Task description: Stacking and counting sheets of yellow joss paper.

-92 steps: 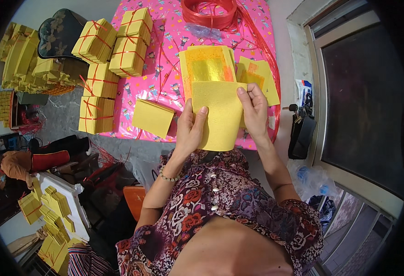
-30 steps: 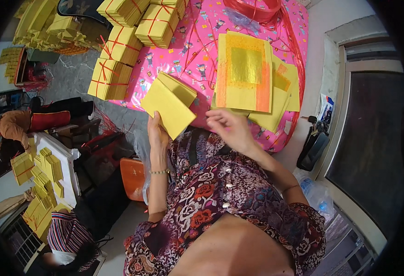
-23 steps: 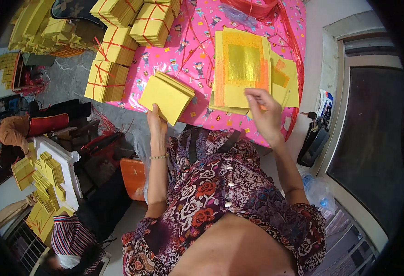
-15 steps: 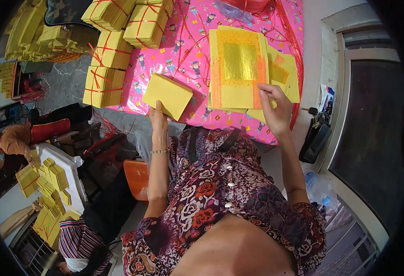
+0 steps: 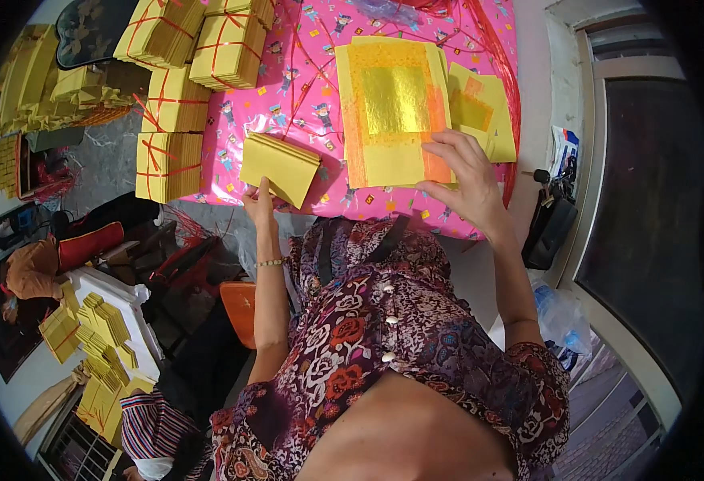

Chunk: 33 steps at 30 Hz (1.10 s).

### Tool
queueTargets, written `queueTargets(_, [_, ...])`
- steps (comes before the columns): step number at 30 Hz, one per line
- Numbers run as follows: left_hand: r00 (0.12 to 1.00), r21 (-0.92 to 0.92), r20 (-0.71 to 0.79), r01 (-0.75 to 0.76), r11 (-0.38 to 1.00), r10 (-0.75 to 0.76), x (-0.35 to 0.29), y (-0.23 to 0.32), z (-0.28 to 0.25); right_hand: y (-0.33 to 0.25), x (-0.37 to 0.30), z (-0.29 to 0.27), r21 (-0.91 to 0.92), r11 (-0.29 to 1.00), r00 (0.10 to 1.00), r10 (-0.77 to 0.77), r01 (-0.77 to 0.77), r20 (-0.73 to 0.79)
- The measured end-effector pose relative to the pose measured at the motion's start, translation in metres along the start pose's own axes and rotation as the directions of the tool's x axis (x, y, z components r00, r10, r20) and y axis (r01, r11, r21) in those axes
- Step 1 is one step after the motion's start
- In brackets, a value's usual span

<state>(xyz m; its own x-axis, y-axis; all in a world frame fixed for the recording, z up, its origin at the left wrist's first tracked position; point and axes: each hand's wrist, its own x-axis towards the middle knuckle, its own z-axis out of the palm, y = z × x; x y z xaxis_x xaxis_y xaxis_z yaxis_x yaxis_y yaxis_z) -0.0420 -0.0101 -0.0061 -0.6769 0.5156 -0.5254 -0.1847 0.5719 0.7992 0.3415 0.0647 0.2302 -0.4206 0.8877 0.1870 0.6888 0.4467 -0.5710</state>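
My left hand (image 5: 260, 202) grips a small stack of folded yellow paper (image 5: 278, 170) at its lower left corner, thumb on top. Several layers show along the stack's upper edge. To the right lies a pile of large yellow paper sheets (image 5: 355, 120), whose top sheet carries a shiny gold square (image 5: 394, 98) and orange bands. At the pile's lower right corner rests my right hand (image 5: 471, 180), thumb and fingers apart over the orange strip. More yellow sheets (image 5: 496, 104) lie partly under the pile's right side.
Bundles of yellow paper (image 5: 169, 164) tied with red string stand on the left of the pink patterned table cover (image 5: 320, 104). Red strings (image 5: 500, 72) trail along the right edge. On the lower left, a person in a striped top (image 5: 155, 425) is near a white table (image 5: 95, 280) with paper stacks.
My right hand's fingers have spread apart at the sheets' corner. The folded stack in my left hand now shows more separate layers. The whole view has shifted slightly.
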Motion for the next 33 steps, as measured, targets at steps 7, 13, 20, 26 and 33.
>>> queueTargets(7, [0.999,-0.154,0.031,0.037,0.987,-0.032,-0.029,0.025,-0.001,0.012,-0.006,0.004,-0.093,0.990,0.991,-0.101,0.108,0.084])
queueTargets(13, [0.753,0.348,-0.204,-0.541,0.766,0.625,-0.048,0.028,-0.004,0.016,-0.007,0.009,-0.060,0.978,0.980,-0.200,0.200,0.014])
queueTargets(20, [0.837,-0.240,0.387,-0.314,0.919,0.387,-0.106,0.085,0.021,0.018,-0.007,0.017,0.081,0.981,0.983,-0.174,0.179,-0.060])
queueTargets(26, [0.601,-0.295,0.632,-0.397,0.869,0.489,-0.163,0.115,0.049,0.015,-0.007,0.018,0.209,0.973,0.993,-0.083,0.099,-0.084])
queueTargets(33, [0.588,-0.268,0.622,-0.460,0.847,0.517,-0.177,0.121,0.067,0.018,-0.009,0.020,0.276,0.960,0.995,-0.021,0.047,-0.097])
